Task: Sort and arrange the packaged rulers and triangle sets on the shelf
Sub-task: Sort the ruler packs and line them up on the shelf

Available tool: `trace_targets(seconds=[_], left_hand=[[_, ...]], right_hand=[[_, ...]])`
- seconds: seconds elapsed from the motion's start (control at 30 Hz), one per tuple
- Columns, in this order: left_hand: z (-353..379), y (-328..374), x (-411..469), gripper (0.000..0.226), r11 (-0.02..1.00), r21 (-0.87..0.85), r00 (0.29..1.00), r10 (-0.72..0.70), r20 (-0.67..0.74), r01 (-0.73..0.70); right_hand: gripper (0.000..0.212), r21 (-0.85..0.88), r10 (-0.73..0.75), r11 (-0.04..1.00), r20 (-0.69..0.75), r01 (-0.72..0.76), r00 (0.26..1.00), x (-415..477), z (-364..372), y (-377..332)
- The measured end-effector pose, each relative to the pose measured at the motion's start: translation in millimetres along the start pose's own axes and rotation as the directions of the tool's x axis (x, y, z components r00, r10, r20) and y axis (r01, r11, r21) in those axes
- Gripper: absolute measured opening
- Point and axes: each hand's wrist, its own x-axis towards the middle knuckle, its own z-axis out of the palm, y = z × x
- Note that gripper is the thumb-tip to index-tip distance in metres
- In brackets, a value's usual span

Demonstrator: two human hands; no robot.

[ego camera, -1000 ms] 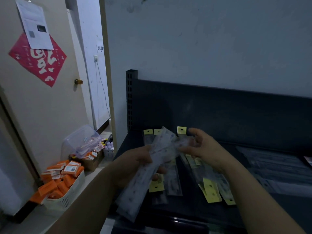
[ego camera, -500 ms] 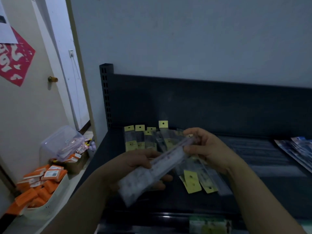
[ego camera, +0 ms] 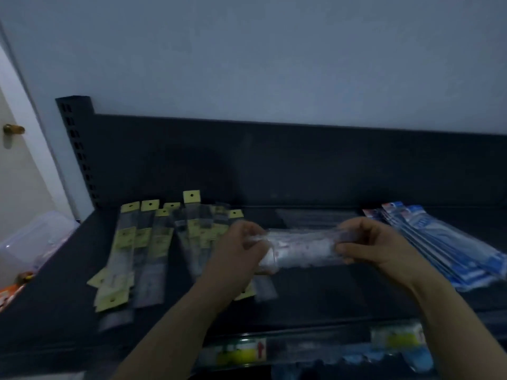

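Note:
A bundle of clear packaged rulers is held level over the dark shelf. My left hand grips its left end and my right hand grips its right end. Several ruler packs with yellow header tags lie in rough rows on the shelf's left side, some skewed. A fanned stack of blue packaged sets lies at the right. More clear packs lie flat behind my hands, hard to make out in the dim light.
The shelf's dark back panel rises behind the goods, with a slotted upright at its left. Price labels run along the front edge. A clear plastic box and a door with a brass knob are at far left.
My view has swung right and down. The ruler bundle went from slanting down-left to lying level, and both hands moved right over the middle of the shelf.

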Motion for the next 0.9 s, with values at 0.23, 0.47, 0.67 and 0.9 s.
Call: trace_targets(seconds=[0.23,0.47,0.67,0.9], left_hand=[[90,-22,20,0.02,0.894,0.402,0.98,0.166,0.11,-0.196],[112,-31,11,0.025,0.748,0.652,0.992,0.111,0.058,-0.122],[122,-19,30,0.023,0.686,0.724,0.994,0.108,-0.004,-0.071],[137,-29,36,0.051,0.022,0.973,0.97,0.087,0.227,-0.229]], right_hand=[[0.028,-0.315,-0.097,0.946,-0.039,0.08,0.995,-12,-88,39],[0.023,-0.421,-0.113,0.895,0.112,0.15,0.987,-8,-103,67],[0.023,-0.622,-0.122,0.762,0.134,0.179,0.983,20,-108,50],[0.057,-0.838,-0.018,0.467,0.311,0.283,0.95,25,-90,63]])
